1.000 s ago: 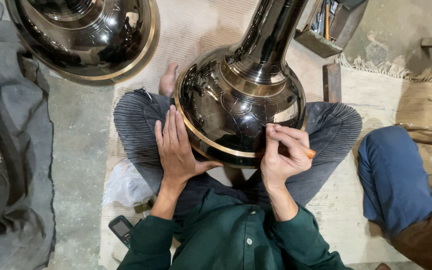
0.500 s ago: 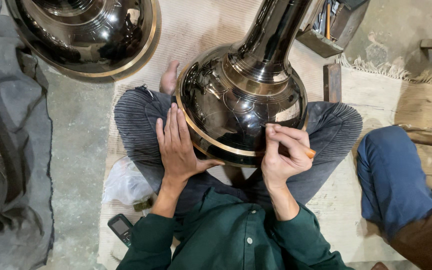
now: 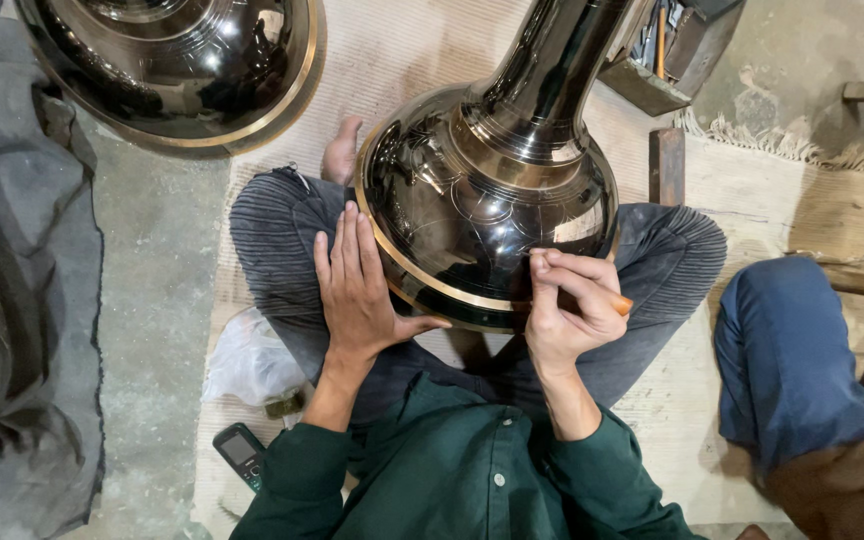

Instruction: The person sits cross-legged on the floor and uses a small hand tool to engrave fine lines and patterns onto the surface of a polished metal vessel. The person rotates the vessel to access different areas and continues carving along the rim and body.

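Sitting cross-legged on a woven mat [image 3: 672, 400], I have a large dark polished metal vase [image 3: 482, 210] lying across my lap, its wide belly toward me and its long neck running away to the top edge of the view. My left hand [image 3: 362, 290] lies open and flat against the brass-coloured band at the vase's base, fingers together and thumb spread beneath the rim, holding nothing. My right hand [image 3: 567, 310] is curled tight around a small wooden-handled tool [image 3: 620, 303], whose tip I press to the vase's lower right side; the tip itself is hidden by my fingers. Near my left elbow a small black mobile phone [image 3: 239, 455] lies at the mat's near left corner, with a crumpled white plastic bag [image 3: 247, 360] just beyond it. On my right, another person's knee in blue cloth [image 3: 792, 370] rests on the mat. Farther off, past the vase's neck, an open box [image 3: 677, 50] stands at the mat's far edge with tools in it, too dim to tell apart. At the far left a second dark gleaming metal vessel [image 3: 182, 65] lies on the floor beside a grey cloth [image 3: 42, 250].
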